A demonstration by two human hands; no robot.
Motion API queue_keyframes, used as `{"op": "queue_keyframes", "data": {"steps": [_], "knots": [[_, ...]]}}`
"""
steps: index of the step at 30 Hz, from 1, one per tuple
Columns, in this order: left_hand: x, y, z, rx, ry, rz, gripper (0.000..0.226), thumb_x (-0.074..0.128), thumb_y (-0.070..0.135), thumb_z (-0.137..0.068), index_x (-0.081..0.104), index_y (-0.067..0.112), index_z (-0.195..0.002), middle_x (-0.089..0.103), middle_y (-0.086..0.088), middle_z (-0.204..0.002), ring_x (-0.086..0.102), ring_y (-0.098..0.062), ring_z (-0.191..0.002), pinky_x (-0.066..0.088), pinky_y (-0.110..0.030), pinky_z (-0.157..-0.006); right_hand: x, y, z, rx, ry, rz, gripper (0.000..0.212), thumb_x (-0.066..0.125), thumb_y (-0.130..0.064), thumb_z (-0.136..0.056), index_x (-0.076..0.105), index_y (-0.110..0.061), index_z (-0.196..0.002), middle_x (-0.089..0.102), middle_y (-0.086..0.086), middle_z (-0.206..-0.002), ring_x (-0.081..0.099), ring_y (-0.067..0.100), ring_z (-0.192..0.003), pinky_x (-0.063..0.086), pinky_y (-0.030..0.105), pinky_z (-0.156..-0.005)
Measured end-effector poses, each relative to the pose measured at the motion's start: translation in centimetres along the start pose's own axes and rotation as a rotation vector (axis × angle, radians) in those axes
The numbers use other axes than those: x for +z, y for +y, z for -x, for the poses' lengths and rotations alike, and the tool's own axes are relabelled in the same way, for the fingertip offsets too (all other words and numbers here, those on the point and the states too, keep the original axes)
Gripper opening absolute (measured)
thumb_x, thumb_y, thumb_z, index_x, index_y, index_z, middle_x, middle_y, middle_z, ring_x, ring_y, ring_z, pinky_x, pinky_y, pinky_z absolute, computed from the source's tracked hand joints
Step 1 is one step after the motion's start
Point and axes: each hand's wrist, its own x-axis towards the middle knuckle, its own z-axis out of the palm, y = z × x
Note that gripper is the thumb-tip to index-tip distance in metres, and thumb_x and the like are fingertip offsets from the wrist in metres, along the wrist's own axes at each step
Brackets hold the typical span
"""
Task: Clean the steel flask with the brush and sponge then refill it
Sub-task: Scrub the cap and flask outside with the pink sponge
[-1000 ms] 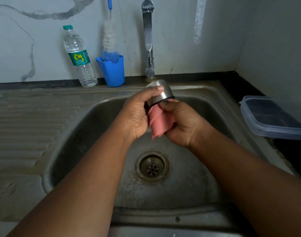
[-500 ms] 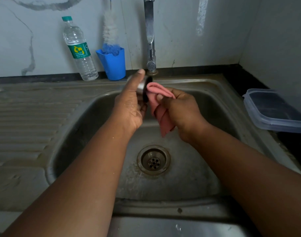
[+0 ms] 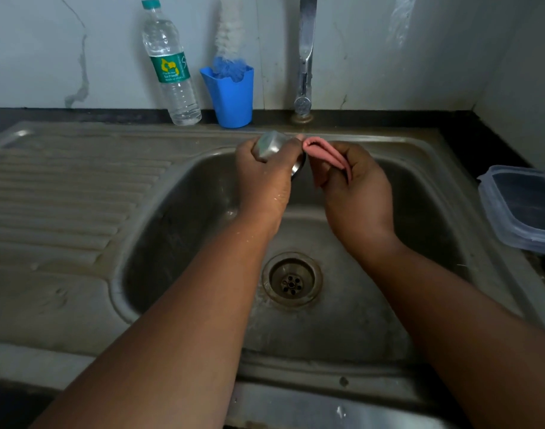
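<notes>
At frame centre over the sink, the left hand grips the steel flask cap; the right hand pinches the pink sponge cloth beside it. Wiping seems underway; the brush work and refilling appear left.

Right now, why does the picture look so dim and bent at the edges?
Head view: dim light, dark basin; the wide lens curves the sink's rim; a soft gleam on the steel cap in the left hand; bottle label too blurred to read.
</notes>
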Motion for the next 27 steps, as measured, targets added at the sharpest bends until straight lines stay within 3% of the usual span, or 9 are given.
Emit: {"op": "queue_keyframes", "data": {"steps": [4, 8, 12, 17, 20, 22, 25, 27], "knots": [[0.0, 0.1, 0.5, 0.072, 0.039, 0.005, 0.045, 0.078, 0.022, -0.085, 0.051, 0.012, -0.119, 0.061, -0.001, -0.100, 0.059, -0.006, -0.079, 0.050, -0.013, -0.060, 0.3, -0.5, 0.2, 0.041, 0.007, -0.119, 0.019, 0.057, -0.030, -0.097, 0.064, -0.030, -0.114, 0.068, -0.012, -0.094, 0.064, 0.000, -0.086, 0.057, 0.029, -0.078], [-0.7, -0.1, 0.6, 0.176, 0.113, -0.089, 0.044, 0.081, 0.031, -0.079, 0.053, 0.023, -0.112, 0.062, 0.005, -0.098, 0.063, -0.012, -0.088, 0.058, -0.036, -0.084, 0.3, -1.0, 0.3, 0.057, -0.028, -0.194, 0.019, 0.054, -0.018, -0.097, 0.065, -0.028, -0.109, 0.068, -0.011, -0.095, 0.063, 0.000, -0.087, 0.056, 0.024, -0.080], [-1.8, 0.2, 1.6, 0.210, 0.195, -0.208, 0.056, 0.076, 0.052, -0.066, 0.055, 0.028, -0.112, 0.066, 0.004, -0.104, 0.066, -0.016, -0.096, 0.055, -0.049, -0.092, 0.4, -1.0, 0.4, 0.054, -0.083, -0.232, 0.023, 0.053, -0.012, -0.096, 0.067, -0.023, -0.110, 0.069, -0.009, -0.098, 0.063, -0.001, -0.089, 0.053, 0.017, -0.079], [-4.5, 1.9, 3.5, 0.261, 0.210, -0.444, 0.057, 0.084, 0.041, -0.071, 0.051, 0.030, -0.116, 0.061, 0.013, -0.105, 0.062, -0.010, -0.100, 0.052, -0.036, -0.095, 0.1, -1.9, 0.5, 0.037, -0.141, -0.296, 0.023, 0.055, -0.011, -0.095, 0.065, -0.027, -0.107, 0.067, -0.015, -0.093, 0.062, -0.007, -0.087, 0.048, 0.010, -0.077], [-7.1, 2.9, 6.0, 0.270, 0.182, -0.564, 0.059, 0.088, 0.035, -0.072, 0.050, 0.032, -0.117, 0.058, 0.018, -0.106, 0.059, -0.002, -0.099, 0.048, -0.017, -0.090, 0.2, -1.5, 0.8, 0.073, -0.174, -0.288, 0.024, 0.051, -0.016, -0.095, 0.067, -0.028, -0.109, 0.069, -0.008, -0.095, 0.063, 0.004, -0.083, 0.051, 0.027, -0.076], [-9.4, 3.4, 7.4, 0.253, 0.208, -0.609, 0.061, 0.090, 0.032, -0.070, 0.051, 0.030, -0.117, 0.058, 0.014, -0.108, 0.056, -0.001, -0.097, 0.045, -0.012, -0.087, 0.4, -1.5, 1.2, 0.062, -0.186, -0.293, 0.028, 0.051, -0.014, -0.094, 0.067, -0.028, -0.112, 0.070, -0.006, -0.100, 0.063, 0.008, -0.084, 0.049, 0.033, -0.075], [-13.9, 4.7, 9.0, 0.237, 0.274, -0.746, 0.068, 0.093, 0.028, -0.065, 0.059, 0.019, -0.122, 0.055, 0.002, -0.115, 0.049, 0.001, -0.097, 0.038, -0.002, -0.088, 0.8, -1.6, 2.6, 0.055, -0.233, -0.319, 0.032, 0.053, -0.008, -0.094, 0.067, -0.032, -0.110, 0.070, -0.002, -0.108, 0.064, 0.010, -0.097, 0.048, 0.032, -0.089], [-16.9, 6.1, 9.9, 0.238, 0.311, -0.827, 0.071, 0.094, 0.029, -0.061, 0.061, 0.016, -0.123, 0.050, -0.003, -0.118, 0.047, 0.004, -0.093, 0.035, -0.001, -0.090, 1.2, -1.9, 3.7, 0.098, -0.254, -0.321, 0.029, 0.053, -0.015, -0.095, 0.068, -0.031, -0.114, 0.070, 0.000, -0.112, 0.065, 0.019, -0.102, 0.047, 0.041, -0.093]]}}
